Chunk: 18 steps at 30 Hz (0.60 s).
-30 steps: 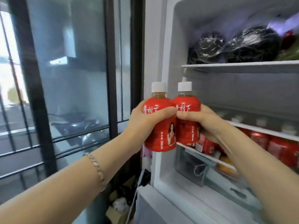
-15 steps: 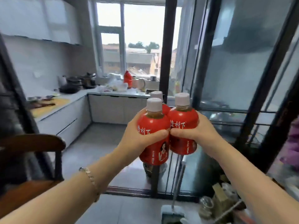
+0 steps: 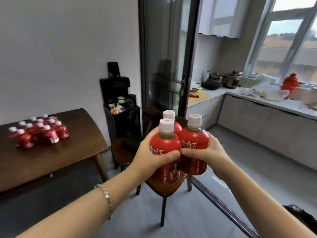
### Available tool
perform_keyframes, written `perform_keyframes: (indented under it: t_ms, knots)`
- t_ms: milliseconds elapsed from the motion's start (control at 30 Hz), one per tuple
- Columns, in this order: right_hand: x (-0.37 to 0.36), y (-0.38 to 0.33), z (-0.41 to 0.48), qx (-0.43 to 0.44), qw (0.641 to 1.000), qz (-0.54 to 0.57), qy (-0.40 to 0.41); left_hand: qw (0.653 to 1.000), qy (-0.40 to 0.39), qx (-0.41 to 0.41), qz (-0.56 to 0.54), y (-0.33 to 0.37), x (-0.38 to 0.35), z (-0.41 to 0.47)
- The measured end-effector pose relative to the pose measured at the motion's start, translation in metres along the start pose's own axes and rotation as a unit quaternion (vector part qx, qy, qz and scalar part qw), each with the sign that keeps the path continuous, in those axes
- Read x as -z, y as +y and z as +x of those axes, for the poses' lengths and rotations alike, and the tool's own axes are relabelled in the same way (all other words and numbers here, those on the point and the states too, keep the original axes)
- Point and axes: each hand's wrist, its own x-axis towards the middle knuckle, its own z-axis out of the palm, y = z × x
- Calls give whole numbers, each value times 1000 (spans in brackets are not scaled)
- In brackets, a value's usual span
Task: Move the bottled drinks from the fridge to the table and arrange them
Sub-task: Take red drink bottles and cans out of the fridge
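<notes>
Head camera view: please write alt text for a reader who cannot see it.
A left hand and a right hand grip three red bottled drinks with white caps, pressed together. To the left, a dark wooden table carries a group of similar bottles; a kitchen counter lies to the right.

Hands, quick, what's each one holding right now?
Left hand: closed round the front red bottle.
Right hand: closed round the right red bottle.
</notes>
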Motion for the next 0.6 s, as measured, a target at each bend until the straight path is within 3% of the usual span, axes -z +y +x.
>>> perform_keyframes:
  t_ms: [233, 300, 600]
  knots:
    - [-146, 24, 130, 0, 985, 27, -168, 989, 139, 37, 39, -44, 151, 16]
    - [-169, 25, 153, 7, 983, 33, -182, 986, 154, 47, 50, -49, 175, 23]
    - [-353, 32, 330, 34, 934, 33, -353, 932, 344, 80, 85, -94, 355, 76]
